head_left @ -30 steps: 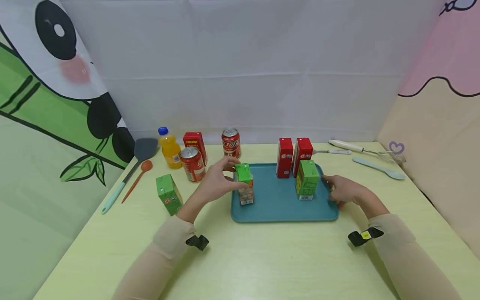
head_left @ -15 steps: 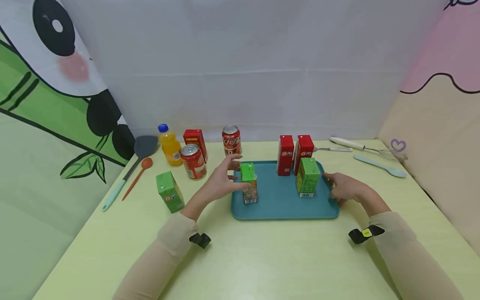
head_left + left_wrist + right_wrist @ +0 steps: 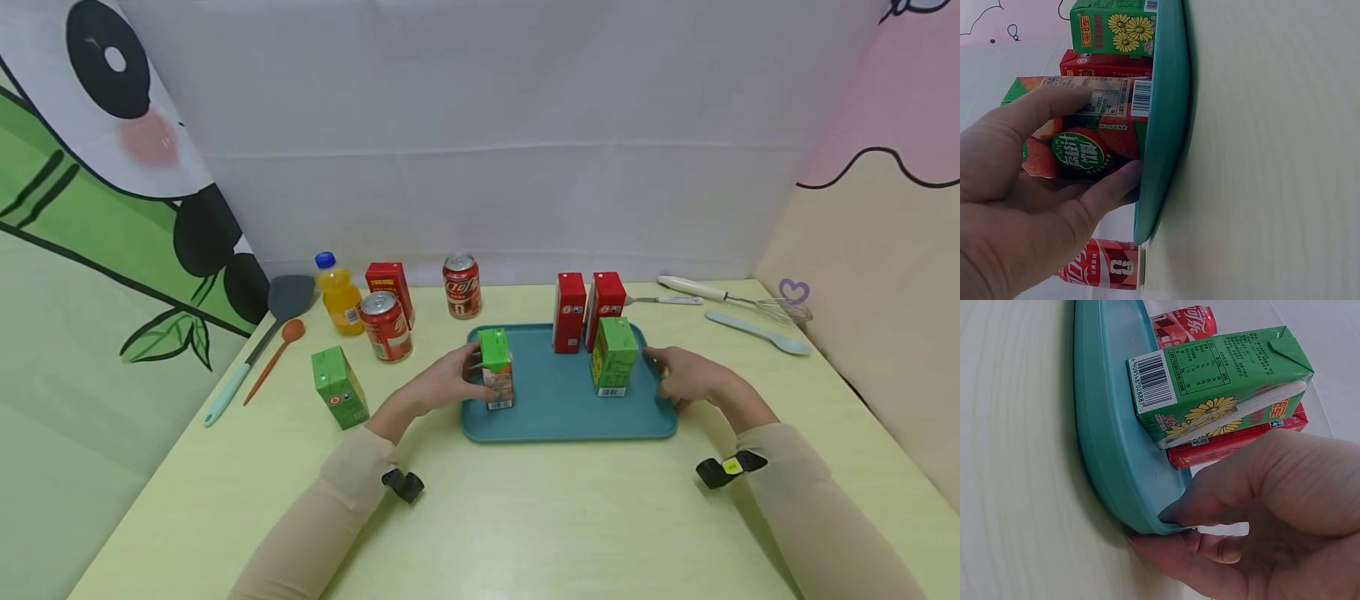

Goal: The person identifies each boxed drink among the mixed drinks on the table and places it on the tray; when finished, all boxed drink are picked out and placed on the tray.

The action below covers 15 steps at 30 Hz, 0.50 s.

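Observation:
On the left end of a teal tray point(image 3: 555, 421) stands a juice box point(image 3: 498, 385) with a green top and fruit pictures. My left hand point(image 3: 444, 385) holds it low down; in the left wrist view the thumb lies on one face of the juice box point(image 3: 1085, 147) and the fingers are beside and behind it. My right hand point(image 3: 693, 377) pinches the tray's right rim, thumb inside and fingers beneath, as the right wrist view shows. A green drink carton point(image 3: 613, 358) with yellow flowers and two red cartons point(image 3: 570, 312) stand upright on the tray's right half.
Left of the tray stand another green carton point(image 3: 340, 387), a cola can point(image 3: 386, 327), an orange drink bottle point(image 3: 340, 296) and a red box point(image 3: 390, 287). Another can point(image 3: 461, 287) stands behind. A spatula point(image 3: 258, 342) and spoon point(image 3: 275, 358) lie left; a whisk point(image 3: 735, 297) and light-blue utensil point(image 3: 757, 333) lie right.
The juice box has shifted slightly right on the tray. My left hand has come down lower on it and its fingers have closed in. My right hand stays at the tray rim.

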Each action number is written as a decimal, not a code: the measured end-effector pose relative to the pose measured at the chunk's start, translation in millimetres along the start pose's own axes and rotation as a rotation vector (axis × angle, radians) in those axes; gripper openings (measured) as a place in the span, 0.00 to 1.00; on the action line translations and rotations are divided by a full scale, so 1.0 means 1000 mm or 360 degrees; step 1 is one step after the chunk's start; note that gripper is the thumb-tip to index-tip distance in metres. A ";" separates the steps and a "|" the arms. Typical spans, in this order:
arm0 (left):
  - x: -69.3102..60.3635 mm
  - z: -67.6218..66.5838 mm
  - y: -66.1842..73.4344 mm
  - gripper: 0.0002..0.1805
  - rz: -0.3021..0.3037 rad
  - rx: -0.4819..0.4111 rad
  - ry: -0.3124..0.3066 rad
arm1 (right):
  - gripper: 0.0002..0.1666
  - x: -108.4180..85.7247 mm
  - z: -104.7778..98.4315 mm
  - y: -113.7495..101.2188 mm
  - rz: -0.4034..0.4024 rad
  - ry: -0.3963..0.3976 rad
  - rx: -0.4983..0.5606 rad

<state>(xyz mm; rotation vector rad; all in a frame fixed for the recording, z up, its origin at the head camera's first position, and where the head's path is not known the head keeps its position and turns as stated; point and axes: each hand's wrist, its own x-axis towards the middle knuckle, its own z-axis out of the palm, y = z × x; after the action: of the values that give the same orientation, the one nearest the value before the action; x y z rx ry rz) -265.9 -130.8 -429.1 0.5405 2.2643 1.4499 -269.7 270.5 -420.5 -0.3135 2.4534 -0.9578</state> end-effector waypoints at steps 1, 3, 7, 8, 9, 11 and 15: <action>0.000 0.001 0.001 0.46 0.0000 -0.0007 0.0011 | 0.52 0.000 -0.001 0.000 -0.0004 0.0000 -0.0005; 0.001 0.001 0.001 0.46 0.0003 -0.0020 0.0035 | 0.52 0.000 -0.001 0.000 -0.0005 0.0002 -0.0011; 0.004 0.004 0.000 0.43 0.0021 -0.0049 0.0076 | 0.52 0.000 -0.002 0.001 0.0004 0.0003 0.0003; 0.004 0.005 0.000 0.42 0.0022 -0.0052 0.0091 | 0.52 0.001 -0.002 0.001 0.0008 0.0000 0.0014; 0.004 0.006 0.001 0.42 0.0023 -0.0047 0.0107 | 0.53 0.001 -0.002 0.001 0.0011 -0.0004 0.0021; 0.005 0.009 0.002 0.40 0.0028 -0.0027 0.0134 | 0.53 0.000 -0.002 0.001 0.0014 -0.0012 0.0027; 0.009 0.017 0.005 0.39 0.0054 0.0025 0.0151 | 0.52 0.002 -0.001 -0.001 0.0011 -0.0012 0.0006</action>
<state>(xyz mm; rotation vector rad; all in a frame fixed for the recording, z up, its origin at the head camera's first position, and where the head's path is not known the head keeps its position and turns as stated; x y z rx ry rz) -264.4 -111.4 -431.9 0.5275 2.3522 1.5046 -271.9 269.4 -419.8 -0.3066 2.4439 -0.9560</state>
